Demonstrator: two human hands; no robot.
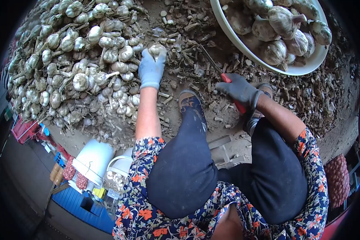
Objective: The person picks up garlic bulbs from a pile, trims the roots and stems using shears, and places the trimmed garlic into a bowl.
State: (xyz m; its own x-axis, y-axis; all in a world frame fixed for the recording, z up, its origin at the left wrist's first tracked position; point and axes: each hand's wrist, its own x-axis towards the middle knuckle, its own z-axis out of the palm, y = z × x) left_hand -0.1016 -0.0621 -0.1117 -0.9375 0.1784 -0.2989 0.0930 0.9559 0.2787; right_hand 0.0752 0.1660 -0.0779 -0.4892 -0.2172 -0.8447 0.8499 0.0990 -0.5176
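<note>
My left hand (151,70), in a pale blue-grey glove, is closed around a garlic bulb (157,49) at the right edge of the garlic heap (80,82). The bulb's whitish top shows between thumb and fingers. In a darker grey glove, my right hand (240,89) grips a red-handled knife (227,77). Its long, thin, dark blade points up and to the left over cut stalks, apart from the bulb. More of the red handle shows below the palm.
A white basin (244,46) of large garlic bulbs stands at upper right. Cut stems and dry peelings (308,96) litter the ground between my feet and the basin. White buckets (95,156) stand at lower left. A red mesh sack (337,180) is at far right.
</note>
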